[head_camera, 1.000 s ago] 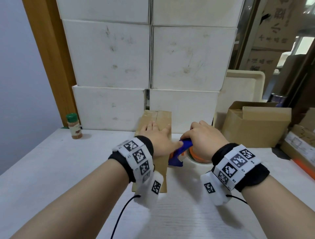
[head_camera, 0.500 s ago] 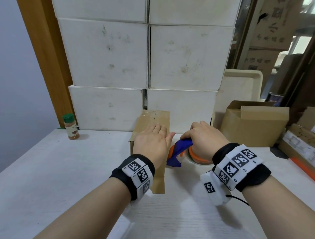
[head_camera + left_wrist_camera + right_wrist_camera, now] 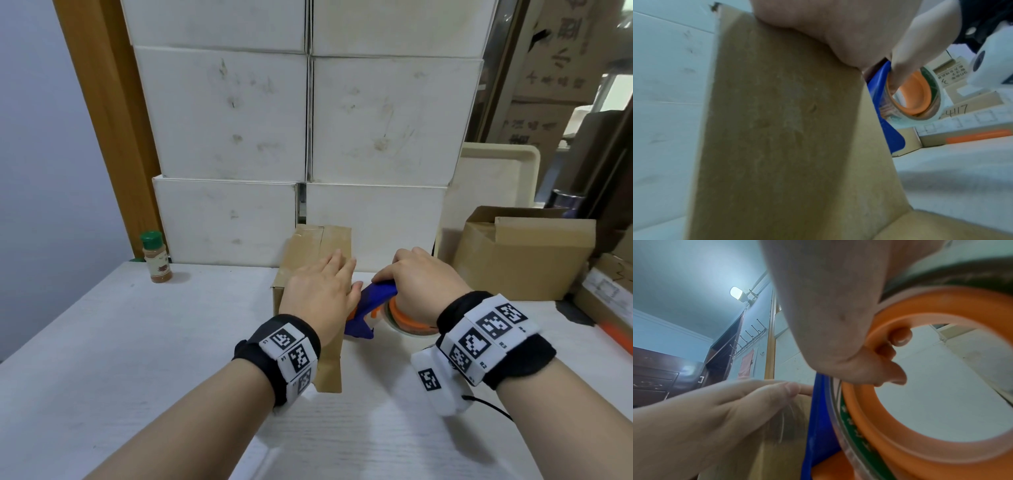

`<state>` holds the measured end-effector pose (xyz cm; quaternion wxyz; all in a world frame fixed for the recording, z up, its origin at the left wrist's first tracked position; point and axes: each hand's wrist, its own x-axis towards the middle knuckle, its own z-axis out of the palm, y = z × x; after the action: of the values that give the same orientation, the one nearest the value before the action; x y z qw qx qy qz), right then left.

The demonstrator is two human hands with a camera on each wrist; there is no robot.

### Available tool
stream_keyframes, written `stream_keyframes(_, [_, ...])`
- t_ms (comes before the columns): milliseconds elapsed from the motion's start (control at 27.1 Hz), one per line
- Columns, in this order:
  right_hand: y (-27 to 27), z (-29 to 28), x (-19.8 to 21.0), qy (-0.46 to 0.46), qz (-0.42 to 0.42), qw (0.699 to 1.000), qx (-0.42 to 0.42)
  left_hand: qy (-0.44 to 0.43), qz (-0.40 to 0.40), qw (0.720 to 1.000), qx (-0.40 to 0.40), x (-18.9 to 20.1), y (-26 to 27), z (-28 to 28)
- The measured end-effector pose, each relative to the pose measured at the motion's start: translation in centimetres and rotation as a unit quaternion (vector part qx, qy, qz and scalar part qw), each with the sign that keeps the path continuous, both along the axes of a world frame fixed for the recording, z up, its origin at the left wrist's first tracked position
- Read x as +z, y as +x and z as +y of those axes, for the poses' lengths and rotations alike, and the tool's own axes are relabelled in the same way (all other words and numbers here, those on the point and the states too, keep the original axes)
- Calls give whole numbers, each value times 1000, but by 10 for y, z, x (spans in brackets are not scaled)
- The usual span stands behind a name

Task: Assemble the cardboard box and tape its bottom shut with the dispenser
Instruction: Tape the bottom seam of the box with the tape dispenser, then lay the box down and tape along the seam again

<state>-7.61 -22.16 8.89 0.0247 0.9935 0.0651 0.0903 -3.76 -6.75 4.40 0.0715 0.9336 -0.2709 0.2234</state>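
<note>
A small brown cardboard box (image 3: 318, 250) stands on the white table (image 3: 137, 342) with its flaps closed on top; its near side fills the left wrist view (image 3: 787, 138). My left hand (image 3: 322, 291) lies flat on the box top with straight fingers, seen from the side in the right wrist view (image 3: 715, 410). Just right of the box, my right hand (image 3: 418, 281) grips the blue tape dispenser (image 3: 370, 305), whose blue frame (image 3: 818, 426) stands against the box. Its fingers curl through the orange core (image 3: 900, 369) of the tape roll (image 3: 920, 97).
White cartons (image 3: 308, 120) are stacked against the wall behind. A green-capped spice jar (image 3: 156, 257) stands at back left. An open brown box (image 3: 524, 253) and a cream tray (image 3: 493, 185) sit at right, with more cartons (image 3: 606, 294) at the table's right edge.
My left hand has slid towards me along the box top, its forearm drawing back. My right hand keeps hold of the dispenser, barely moved beside the box.
</note>
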Motion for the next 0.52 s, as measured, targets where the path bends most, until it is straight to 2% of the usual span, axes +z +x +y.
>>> stream_keyframes(148, [-2, -1, 2, 8, -4, 1000, -2, 48, -39, 998, 1, 3, -2, 3])
stream_keyframes(258, [-6, -8, 7, 21, -10, 1000, -13, -28, -67, 997, 4, 2, -6, 13])
stream_keyframes(369, [-11, -18, 17, 37, -20, 999, -30, -118, 5, 989, 89, 2, -13, 28])
stream_keyframes(443, [-13, -24, 26, 45, -33, 998, -42, -122, 58, 983, 126, 2, -17, 36])
stream_keyframes(516, [-16, -31, 38, 53, -48, 996, -53, -101, 59, 986, 120, 2, -18, 43])
